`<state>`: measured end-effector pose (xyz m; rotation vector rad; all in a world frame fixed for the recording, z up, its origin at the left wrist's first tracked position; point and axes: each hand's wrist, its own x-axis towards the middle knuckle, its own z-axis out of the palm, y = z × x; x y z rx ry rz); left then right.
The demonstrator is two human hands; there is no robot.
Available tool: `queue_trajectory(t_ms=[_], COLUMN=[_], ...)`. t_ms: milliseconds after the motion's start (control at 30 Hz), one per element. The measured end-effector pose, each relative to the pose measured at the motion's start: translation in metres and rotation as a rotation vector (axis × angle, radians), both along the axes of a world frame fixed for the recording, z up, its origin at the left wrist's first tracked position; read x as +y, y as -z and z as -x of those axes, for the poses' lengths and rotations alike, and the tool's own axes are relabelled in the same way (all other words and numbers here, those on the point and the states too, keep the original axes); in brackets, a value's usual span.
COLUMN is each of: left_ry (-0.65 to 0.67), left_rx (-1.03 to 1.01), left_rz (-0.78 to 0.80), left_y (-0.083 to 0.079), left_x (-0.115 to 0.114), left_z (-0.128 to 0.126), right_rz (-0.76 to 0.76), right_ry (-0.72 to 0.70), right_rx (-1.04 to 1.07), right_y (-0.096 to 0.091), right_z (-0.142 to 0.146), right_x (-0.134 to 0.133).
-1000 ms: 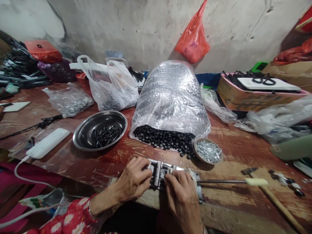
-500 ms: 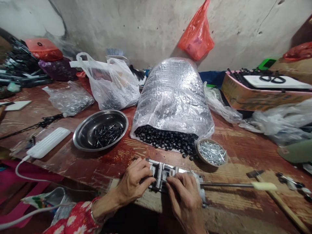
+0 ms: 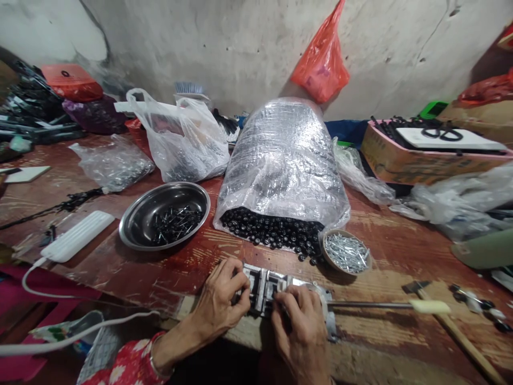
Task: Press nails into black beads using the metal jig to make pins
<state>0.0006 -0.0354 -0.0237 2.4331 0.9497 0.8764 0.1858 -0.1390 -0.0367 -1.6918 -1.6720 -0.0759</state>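
— Fingers?
— Left hand (image 3: 220, 302) and right hand (image 3: 298, 334) both curled closed on the steel jig (image 3: 262, 289), fingers (image 3: 236, 280) pressing in from either end, likely to steady it.
— Lie of it?
— Long axis runs left-right along the near edge of the wooden tabletop (image 3: 395, 240), its lever (image 3: 372, 305) pointing right.
— Around it?
— Just far: a nail bowl (image 3: 347, 252) and black round pieces (image 3: 272, 232) at the mouth of a plastic sack (image 3: 280, 155), seemingly kept within reach.

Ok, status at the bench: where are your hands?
Left hand and right hand both on the metal clamp. Rod handle runs off right. Bowl of nails just beyond, not touching.
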Motion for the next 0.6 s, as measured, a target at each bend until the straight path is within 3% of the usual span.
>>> queue_trajectory(t_ms=[100,233,333,467,600], left_ry=[0.041,0.139,0.106,0.017,-0.011], left_rx=[0.034,0.053,0.032,0.132,0.315], left_rz=[0.073,0.225,0.237,0.099,-0.001], left_y=[-0.008,-0.022,-0.03,-0.028,-0.015], left_x=[0.006,0.022,0.038,0.064,0.09], left_z=[0.003,0.007,0.002,-0.02,-0.043], right_rz=[0.015,0.052,0.099,0.14,0.23], right_ry=[0.007,-0.097,-0.169,-0.133,-0.059], right_rx=[-0.034,-0.015,0.038,-0.007,-0.235], right_y=[0.0,-0.01,-0.025,-0.039,-0.036], right_z=[-0.001,-0.013,-0.026,-0.045,-0.057], right_x=[-0.001,-0.003,0.005,0.039,0.088])
